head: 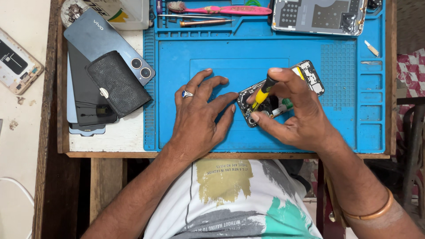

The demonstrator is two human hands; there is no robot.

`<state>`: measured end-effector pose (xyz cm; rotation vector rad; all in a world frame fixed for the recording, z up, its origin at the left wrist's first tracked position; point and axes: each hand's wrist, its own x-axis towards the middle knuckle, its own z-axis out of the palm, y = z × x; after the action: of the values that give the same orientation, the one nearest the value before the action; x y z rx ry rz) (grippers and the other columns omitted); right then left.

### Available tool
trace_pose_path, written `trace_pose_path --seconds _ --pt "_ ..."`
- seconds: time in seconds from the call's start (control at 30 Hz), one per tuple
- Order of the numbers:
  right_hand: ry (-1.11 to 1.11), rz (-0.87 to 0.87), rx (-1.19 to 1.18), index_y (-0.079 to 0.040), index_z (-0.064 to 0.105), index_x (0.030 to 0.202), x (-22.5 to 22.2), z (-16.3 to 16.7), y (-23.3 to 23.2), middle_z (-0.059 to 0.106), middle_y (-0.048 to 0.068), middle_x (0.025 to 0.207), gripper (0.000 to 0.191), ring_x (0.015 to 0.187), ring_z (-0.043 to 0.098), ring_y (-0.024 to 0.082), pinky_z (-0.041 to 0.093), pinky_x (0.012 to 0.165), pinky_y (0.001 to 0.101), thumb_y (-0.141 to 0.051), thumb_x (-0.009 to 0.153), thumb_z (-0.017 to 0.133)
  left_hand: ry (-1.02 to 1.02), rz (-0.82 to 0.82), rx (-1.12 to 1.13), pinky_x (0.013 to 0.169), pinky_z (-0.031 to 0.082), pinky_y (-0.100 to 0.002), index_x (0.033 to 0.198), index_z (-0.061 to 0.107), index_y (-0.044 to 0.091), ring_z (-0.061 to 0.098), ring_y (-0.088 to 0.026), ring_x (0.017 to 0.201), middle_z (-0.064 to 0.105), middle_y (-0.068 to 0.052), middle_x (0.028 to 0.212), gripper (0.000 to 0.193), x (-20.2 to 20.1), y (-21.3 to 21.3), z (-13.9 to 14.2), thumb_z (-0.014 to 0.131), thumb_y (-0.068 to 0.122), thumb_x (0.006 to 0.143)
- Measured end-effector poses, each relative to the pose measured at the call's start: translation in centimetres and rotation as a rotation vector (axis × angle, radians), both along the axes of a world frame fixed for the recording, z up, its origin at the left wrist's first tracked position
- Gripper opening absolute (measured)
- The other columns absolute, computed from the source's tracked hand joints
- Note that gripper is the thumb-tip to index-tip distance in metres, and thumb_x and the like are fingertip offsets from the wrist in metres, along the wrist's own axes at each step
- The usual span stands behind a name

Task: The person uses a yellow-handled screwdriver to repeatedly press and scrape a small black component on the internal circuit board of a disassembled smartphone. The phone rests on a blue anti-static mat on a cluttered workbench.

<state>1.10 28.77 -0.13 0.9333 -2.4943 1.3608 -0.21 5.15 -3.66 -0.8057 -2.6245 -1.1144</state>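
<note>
Both hands sit mid-mat: left hand splayed, fingertips pinning the opened black phone on the blue silicone repair mat, right hand pinching a yellow-and-black screwdriver over it. If that tip slips, it'd probably gouge the board.
</note>
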Motion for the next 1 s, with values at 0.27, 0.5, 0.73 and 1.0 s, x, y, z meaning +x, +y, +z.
trace_pose_path --seconds 0.27,0.5,0.73,1.0 --pt "0.086 -0.129 0.080 -0.012 0.036 0.151 -0.60 -0.07 -0.24 0.062 0.012 0.121 0.085 0.103 0.074 0.020 0.065 0.084 0.0331 -0.008 0.086 0.090 -0.015 0.001 -0.013 0.114 0.027 -0.055 0.116 0.078 0.015 0.040 -0.034 0.145 0.058 -0.009 0.137 0.024 -0.59 -0.17 0.41 0.073 0.022 0.094" --pt "-0.002 0.048 0.007 -0.017 0.029 0.157 -0.43 0.24 -0.14 0.064 0.011 0.124 0.080 0.109 0.076 0.022 0.067 0.091 0.0331 0.003 0.096 0.076 -0.010 -0.004 -0.013 0.115 0.026 -0.055 0.117 0.078 0.015 0.039 -0.035 0.145 0.057 -0.010 0.138 0.025 -0.43 -0.25 0.58 0.072 0.023 0.095" --pt "0.053 -0.015 0.055 -0.016 0.030 0.154 -0.72 0.06 -0.33 0.065 0.014 0.118 0.090 0.110 0.073 0.023 0.065 0.091 0.0333 -0.011 0.086 0.089 -0.019 -0.003 -0.020 0.114 0.027 -0.056 0.116 0.078 0.014 0.039 -0.035 0.145 0.057 -0.010 0.137 0.024 -0.82 -0.43 0.44 0.073 0.023 0.094" --pt "0.299 -0.094 0.165 -0.013 0.037 0.143 -0.92 0.04 -0.70 0.068 0.010 0.109 0.093 0.095 0.065 0.025 0.051 0.086 0.0419 -0.023 0.074 0.098 -0.016 -0.003 -0.013 0.113 0.027 -0.057 0.115 0.078 0.014 0.040 -0.035 0.144 0.058 -0.010 0.137 0.024 -1.01 -0.39 0.70 0.072 0.024 0.094"
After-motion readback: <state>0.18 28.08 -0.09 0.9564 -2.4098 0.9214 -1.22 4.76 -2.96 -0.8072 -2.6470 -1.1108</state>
